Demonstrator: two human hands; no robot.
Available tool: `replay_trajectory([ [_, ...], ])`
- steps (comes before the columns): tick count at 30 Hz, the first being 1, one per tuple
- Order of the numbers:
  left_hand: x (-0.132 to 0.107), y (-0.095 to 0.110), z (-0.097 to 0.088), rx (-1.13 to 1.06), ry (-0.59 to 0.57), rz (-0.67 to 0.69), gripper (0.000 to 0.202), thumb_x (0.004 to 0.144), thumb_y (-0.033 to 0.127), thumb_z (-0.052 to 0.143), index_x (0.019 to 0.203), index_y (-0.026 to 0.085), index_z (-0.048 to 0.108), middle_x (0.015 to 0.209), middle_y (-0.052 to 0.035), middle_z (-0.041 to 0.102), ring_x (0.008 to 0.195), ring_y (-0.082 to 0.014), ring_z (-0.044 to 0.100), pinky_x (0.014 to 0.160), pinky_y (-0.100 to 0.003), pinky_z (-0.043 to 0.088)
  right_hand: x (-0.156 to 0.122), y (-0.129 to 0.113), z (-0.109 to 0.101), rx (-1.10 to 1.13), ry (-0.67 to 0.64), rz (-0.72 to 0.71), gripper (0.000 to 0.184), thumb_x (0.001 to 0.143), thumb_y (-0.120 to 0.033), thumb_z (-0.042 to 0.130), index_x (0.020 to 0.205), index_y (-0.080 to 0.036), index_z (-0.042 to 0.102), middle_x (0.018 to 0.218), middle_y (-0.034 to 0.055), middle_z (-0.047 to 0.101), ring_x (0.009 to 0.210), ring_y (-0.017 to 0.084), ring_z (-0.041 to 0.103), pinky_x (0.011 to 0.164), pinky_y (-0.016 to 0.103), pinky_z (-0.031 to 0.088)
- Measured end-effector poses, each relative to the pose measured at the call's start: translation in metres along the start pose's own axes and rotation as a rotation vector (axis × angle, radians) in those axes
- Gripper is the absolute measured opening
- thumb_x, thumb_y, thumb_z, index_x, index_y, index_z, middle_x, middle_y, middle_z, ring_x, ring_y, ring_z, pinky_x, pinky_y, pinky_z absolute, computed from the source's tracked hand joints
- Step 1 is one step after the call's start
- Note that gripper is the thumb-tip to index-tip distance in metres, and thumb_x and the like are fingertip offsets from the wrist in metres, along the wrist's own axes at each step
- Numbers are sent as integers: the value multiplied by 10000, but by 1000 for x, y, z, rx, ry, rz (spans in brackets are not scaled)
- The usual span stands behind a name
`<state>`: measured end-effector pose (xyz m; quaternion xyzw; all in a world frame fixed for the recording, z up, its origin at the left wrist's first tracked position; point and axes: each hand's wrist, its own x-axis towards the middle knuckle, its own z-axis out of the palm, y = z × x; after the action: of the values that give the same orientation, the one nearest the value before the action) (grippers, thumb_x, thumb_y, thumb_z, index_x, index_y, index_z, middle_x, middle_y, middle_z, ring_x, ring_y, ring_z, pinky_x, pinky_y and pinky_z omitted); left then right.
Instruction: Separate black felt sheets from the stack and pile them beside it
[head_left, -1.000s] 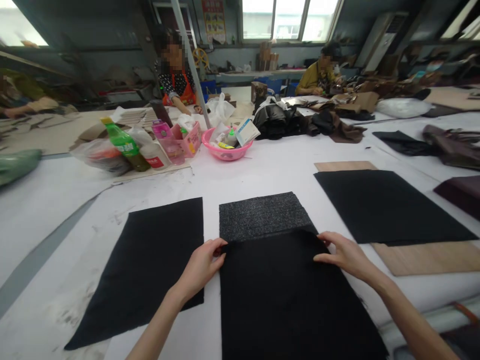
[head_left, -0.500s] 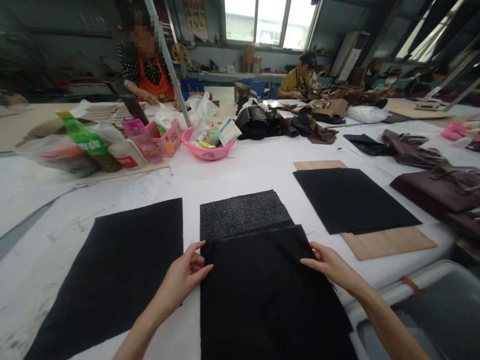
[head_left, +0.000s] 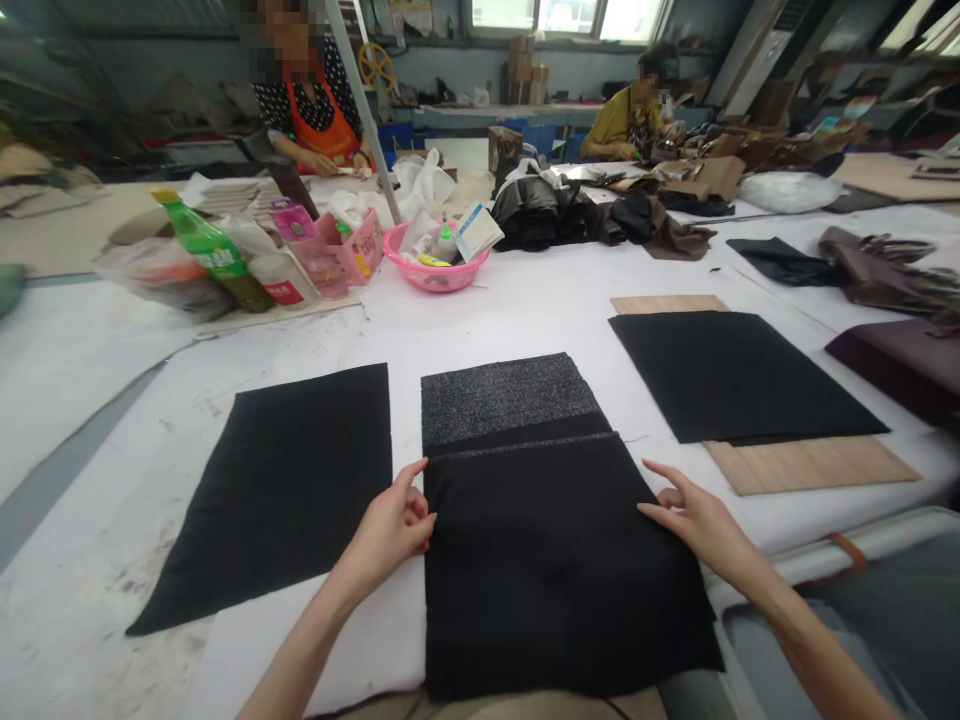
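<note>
Left hand (head_left: 391, 528) pinches left edge of rectangular black felt sheet (head_left: 555, 560); right hand (head_left: 694, 518) open, fingertips on its right edge. Sheet lies near-centre on white table (head_left: 525, 310), overlapping grey speckled sheet (head_left: 506, 398) beyond.

Grey sheet (head_left: 510, 395) half buried under black cloth (head_left: 555, 560)
Right of the cloth, a wooden board (head_left: 810, 465) shows only its ends; a dark bag (head_left: 900, 365) beyond leaves frame; far left, a green bottle (head_left: 214, 258) blurs.
</note>
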<state>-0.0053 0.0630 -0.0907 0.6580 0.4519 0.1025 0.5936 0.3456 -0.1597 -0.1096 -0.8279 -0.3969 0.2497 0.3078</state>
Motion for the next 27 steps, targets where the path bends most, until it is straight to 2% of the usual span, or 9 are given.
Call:
replay_trajectory([
  [3,-2,-5,1,60,12,33,774,728,331,561,1427,170,270,713,68,520,495,-142,594,493,-269,445,2,10,3,-90,42,-47,603,811,-509,580,1320,-200,487,642,-38,586,599,192,569,627,297,455],
  [6,-1,-11,0,147,26,73,747,749,332,536,1432,178,277,704,64,530,506,-151,596,511,-275,446,6,19,-6,-250,60,-60,466,867,-502,512,1242,-231,566,646,-25,624,585,198,607,597,298,456],
  [10,5,-24,-4,293,42,97,717,777,353,500,1432,182,262,701,64,531,510,-150,591,539,-274,443,7,20,-36,-560,298,-7,404,905,-447,434,1142,-199,649,715,57,684,643,272,649,583,362,446],
  [13,10,-30,-6,388,49,102,706,794,370,474,1440,210,240,710,66,524,518,-147,586,547,-268,428,5,7,-54,-646,483,-20,487,945,-432,354,1176,-107,633,959,194,688,826,383,646,677,473,457],
  [15,12,-31,-6,438,42,96,704,796,377,465,1443,221,236,716,65,526,525,-151,582,549,-270,418,4,-8,-54,-642,530,-69,473,969,-423,342,1175,-105,624,1042,208,671,894,391,638,720,486,465],
  [18,12,-27,-6,482,29,87,711,792,368,465,1447,217,231,741,54,541,538,-156,581,555,-275,411,9,-34,-31,-554,445,-168,333,995,-386,385,1115,-200,633,977,102,704,809,277,665,684,389,502],
  [21,10,-21,-5,495,19,77,714,798,329,475,1457,221,222,771,43,561,562,-157,588,566,-272,407,18,-67,13,-438,274,-325,180,987,-308,479,1057,-245,632,989,24,697,847,196,663,733,301,520],
  [24,4,-13,-3,525,34,64,700,806,259,485,1459,229,237,777,39,582,605,-158,597,589,-264,399,25,-104,60,-354,69,-502,141,964,-203,534,1066,-228,628,981,19,666,871,187,645,770,311,513],
  [27,-2,-5,0,574,52,40,734,778,177,519,1463,223,260,763,39,594,648,-160,600,601,-253,380,31,-136,97,-373,-53,-626,140,938,-154,574,1046,-214,639,951,24,642,861,196,617,769,339,505],
])
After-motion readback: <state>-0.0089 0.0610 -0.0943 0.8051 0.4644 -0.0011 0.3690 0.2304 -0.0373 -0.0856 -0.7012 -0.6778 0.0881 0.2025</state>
